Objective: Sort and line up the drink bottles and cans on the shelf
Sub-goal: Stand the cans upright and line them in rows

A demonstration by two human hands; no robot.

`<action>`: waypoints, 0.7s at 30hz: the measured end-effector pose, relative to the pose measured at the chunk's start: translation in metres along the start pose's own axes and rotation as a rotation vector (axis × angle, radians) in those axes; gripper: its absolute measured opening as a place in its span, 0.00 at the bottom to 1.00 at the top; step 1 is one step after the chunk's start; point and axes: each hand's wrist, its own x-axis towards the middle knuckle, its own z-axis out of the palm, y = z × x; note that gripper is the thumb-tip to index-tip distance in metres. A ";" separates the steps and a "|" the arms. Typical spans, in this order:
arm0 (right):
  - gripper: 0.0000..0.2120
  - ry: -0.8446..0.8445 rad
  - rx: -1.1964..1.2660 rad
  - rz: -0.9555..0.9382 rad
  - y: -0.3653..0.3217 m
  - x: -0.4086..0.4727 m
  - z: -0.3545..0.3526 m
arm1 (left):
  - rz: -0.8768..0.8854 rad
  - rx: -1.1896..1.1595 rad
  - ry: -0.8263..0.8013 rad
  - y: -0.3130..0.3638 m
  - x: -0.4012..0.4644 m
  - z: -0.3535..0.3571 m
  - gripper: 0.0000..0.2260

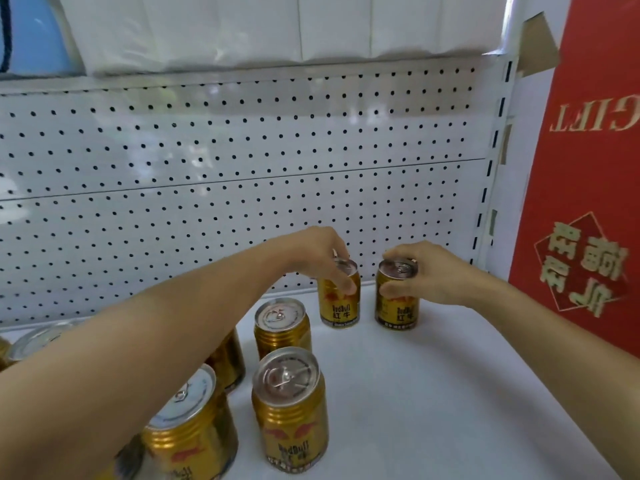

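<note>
Several gold Red Bull cans stand upright on the white shelf (pixel 433 393). My left hand (pixel 317 252) grips the top of one can (pixel 339 308) near the pegboard back. My right hand (pixel 427 275) grips the top of the can next to it (pixel 396 313), a short gap to the right. Both cans stand on the shelf at the back. Nearer to me stand a can (pixel 282 327) behind another can (pixel 289 410). A further can (pixel 188 431) sits at the lower left, and one more (pixel 227 362) is partly hidden under my left forearm.
A white pegboard back panel (pixel 225 188) closes the shelf's rear. A red gift box (pixel 585 174) leans at the right edge. More can tops (pixel 38 339) show at the far left. White packages (pixel 259 26) fill the shelf above.
</note>
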 end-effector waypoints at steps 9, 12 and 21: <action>0.26 -0.014 -0.012 0.009 0.004 -0.050 -0.010 | 0.051 0.057 -0.016 0.034 -0.034 0.010 0.28; 0.27 -0.003 -0.033 -0.005 0.001 -0.059 -0.010 | 0.037 0.072 -0.013 0.040 -0.042 0.013 0.28; 0.27 -0.047 0.063 -0.022 0.006 -0.074 -0.008 | -0.008 0.088 0.022 0.050 -0.067 0.017 0.29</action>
